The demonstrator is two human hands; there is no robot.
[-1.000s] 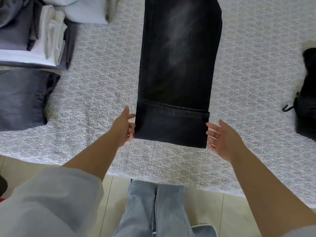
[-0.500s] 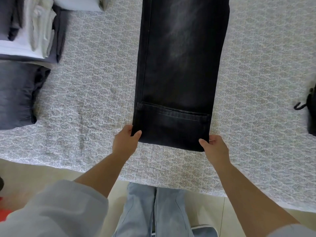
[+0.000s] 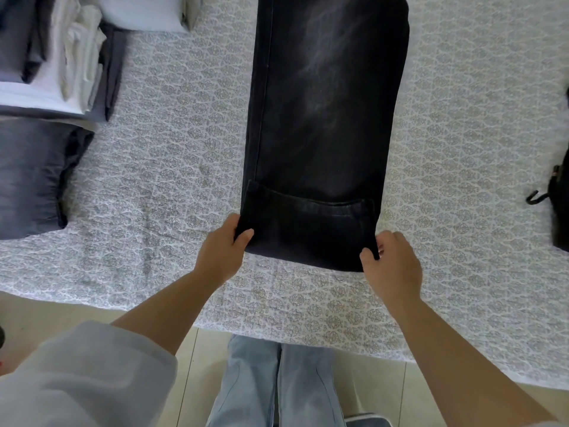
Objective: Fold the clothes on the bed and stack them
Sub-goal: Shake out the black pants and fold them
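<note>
Head view: looking down over the near edge of the bed (image 3: 172,186), with its patterned grey-white cover.
Jeans: black jeans (image 3: 323,124) lie flat along the middle of the bed, running away from the person, with the hem end nearest and turned up in a cuff.
Left hand: the left hand (image 3: 223,251) is at the near left corner of the cuff, thumb on top of the denim and fingers curled under the edge, pinching it.
Right hand: the right hand (image 3: 391,263) is at the near right corner, thumb pressed on the cloth and fingers curled round the side, gripping it.
Jeans to hands: the hem spans the gap between the two hands; the rest of the leg stretches beyond them up the bed.
Stack: folded white and grey clothes (image 3: 58,57) are piled at the far left, well apart from the jeans.
Grey piece: a folded grey garment (image 3: 30,177) sits just below that pile, near the bed's left edge.
Right edge: a black item (image 3: 558,208) is partly out of view; I cannot tell what it is.
</note>
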